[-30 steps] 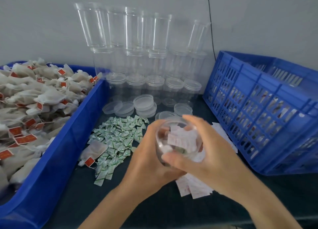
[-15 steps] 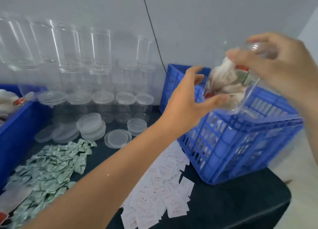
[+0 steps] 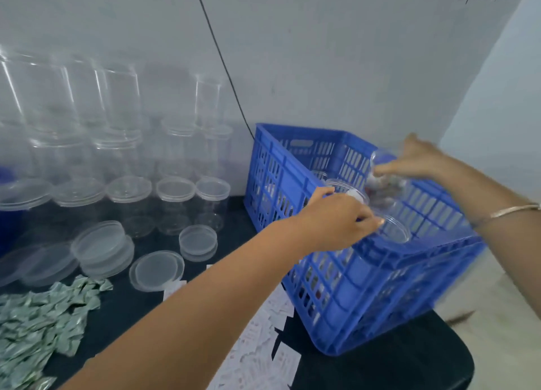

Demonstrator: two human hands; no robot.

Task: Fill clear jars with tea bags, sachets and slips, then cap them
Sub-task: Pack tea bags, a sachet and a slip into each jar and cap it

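My right hand (image 3: 418,159) grips a clear filled jar (image 3: 380,186) by its capped top and holds it tilted just inside the blue crate (image 3: 336,287); tea bags show blurred through its wall. My left hand (image 3: 336,219) reaches over the crate's near rim with bent fingers at the jar's lower end. Blur hides whether it grips. Other capped jars (image 3: 393,231) stand inside the crate below both hands.
Stacked empty jars (image 3: 117,111) line the wall on the left, with loose lids (image 3: 99,243) in front. Green sachets (image 3: 38,325) lie near left and white slips (image 3: 263,340) under my left forearm. The crate sits close to the dark table's right edge (image 3: 439,360).
The filled jar was lifted from in front of me, carried right and lowered from above the crate into it. My left hand followed over the crate rim. The view swung right.
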